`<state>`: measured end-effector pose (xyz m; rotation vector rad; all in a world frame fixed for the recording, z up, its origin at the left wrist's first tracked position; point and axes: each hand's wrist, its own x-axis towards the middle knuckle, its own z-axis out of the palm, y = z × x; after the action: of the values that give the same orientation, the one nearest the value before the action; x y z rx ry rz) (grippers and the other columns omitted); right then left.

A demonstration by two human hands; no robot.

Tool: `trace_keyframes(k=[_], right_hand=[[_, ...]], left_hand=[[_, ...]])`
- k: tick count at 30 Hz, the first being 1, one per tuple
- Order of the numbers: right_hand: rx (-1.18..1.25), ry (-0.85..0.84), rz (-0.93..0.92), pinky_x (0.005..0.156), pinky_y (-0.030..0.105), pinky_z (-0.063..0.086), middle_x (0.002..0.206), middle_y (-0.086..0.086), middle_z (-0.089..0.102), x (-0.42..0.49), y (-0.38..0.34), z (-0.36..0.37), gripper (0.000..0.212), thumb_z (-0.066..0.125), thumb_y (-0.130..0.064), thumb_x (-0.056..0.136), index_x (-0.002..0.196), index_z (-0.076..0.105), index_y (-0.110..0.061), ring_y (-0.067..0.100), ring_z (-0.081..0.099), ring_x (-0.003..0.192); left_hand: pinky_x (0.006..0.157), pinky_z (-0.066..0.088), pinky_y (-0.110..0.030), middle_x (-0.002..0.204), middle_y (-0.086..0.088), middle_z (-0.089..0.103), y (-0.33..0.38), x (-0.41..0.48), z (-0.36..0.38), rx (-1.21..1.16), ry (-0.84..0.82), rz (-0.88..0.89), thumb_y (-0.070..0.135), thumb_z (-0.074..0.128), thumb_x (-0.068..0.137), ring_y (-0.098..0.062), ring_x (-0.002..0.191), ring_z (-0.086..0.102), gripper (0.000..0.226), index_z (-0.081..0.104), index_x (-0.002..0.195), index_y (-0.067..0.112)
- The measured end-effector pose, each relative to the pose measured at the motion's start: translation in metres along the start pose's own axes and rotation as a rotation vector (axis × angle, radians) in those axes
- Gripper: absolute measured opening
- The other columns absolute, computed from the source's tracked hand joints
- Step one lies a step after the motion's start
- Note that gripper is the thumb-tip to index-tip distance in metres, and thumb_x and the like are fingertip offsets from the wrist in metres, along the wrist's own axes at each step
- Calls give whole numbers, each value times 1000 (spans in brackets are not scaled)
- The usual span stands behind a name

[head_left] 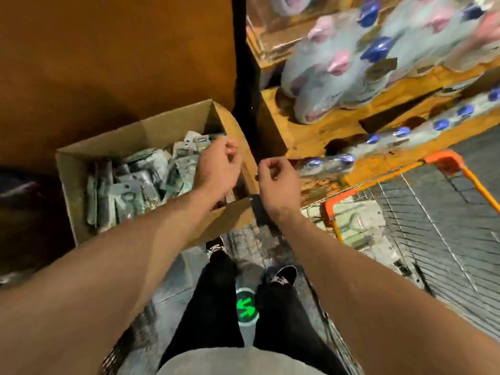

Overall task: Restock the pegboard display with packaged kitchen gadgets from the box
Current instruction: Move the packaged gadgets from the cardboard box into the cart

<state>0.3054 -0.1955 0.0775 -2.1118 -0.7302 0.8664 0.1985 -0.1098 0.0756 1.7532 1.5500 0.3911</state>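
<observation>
Left hand [219, 166] hangs over the right end of the box [71, 190], back to the camera, fingers curled toward the thumb; the palm side is hidden, so I cannot tell whether it has hold of anything. Right hand [276, 182] is just beside it, past the box's right wall, fingers curled in on themselves with nothing showing between them. Both forearms reach in from the bottom edge and cover the box's near right corner. The box is open cardboard, set against a brown panel [108, 55], and is filled with a loose heap of flat greenish packs [130, 190]; their prints and contents are too blurred to read, and the left forearm hides those on the right. To the right stands a wooden shelf [319, 131] with rows of pale bottles [338, 77] capped in blue and pink, smeared by motion and cut off at the top and right edges. Below it is an orange-framed wire cart [446, 159], partly out of frame, with something pale inside that I cannot make out. Lower down, 2 dark shoes [281, 276] stand on the floor [446, 239], with a round green arrow mark [246, 307] between the legs.
</observation>
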Motion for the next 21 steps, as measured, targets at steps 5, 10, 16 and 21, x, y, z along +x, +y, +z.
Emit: trace_keyframes(k=[5, 10, 16, 21], right_hand=[[-202, -240, -64, 65, 16, 43, 83, -12, 66, -13, -20, 107, 12, 56, -30, 101, 107, 64, -23, 5, 60, 74], [-358, -449, 45, 80, 39, 61, 99, -1, 73, -23, -21, 198, 17, 56, -34, 101, 115, 62, -25, 21, 71, 83], [-614, -482, 214, 74, 33, 49, 105, 1, 67, -31, -10, 253, 21, 56, -32, 100, 117, 58, -20, 23, 61, 85], [-654, -485, 381, 50, 26, 31, 81, -2, 56, -20, -4, 266, 40, 49, -51, 105, 113, 52, -12, 10, 46, 59]], left_hand=[[77, 45, -25, 108, 0, 75, -121, -4, -69, 2, 102, -260, 20, 65, 99, -18, 99, 70, 16, 68, 114, 16], [91, 56, -38, 116, -3, 71, -221, -24, -118, 80, 104, -384, 23, 65, 97, -22, 106, 68, 21, 66, 118, 19], [105, 52, -47, 150, -9, 42, -277, -39, -140, 174, 83, -513, 22, 65, 99, -31, 137, 46, 43, 53, 140, 25], [107, 48, -46, 154, -10, 43, -286, -29, -139, 292, 121, -451, 23, 61, 101, -32, 135, 45, 50, 48, 149, 24]])
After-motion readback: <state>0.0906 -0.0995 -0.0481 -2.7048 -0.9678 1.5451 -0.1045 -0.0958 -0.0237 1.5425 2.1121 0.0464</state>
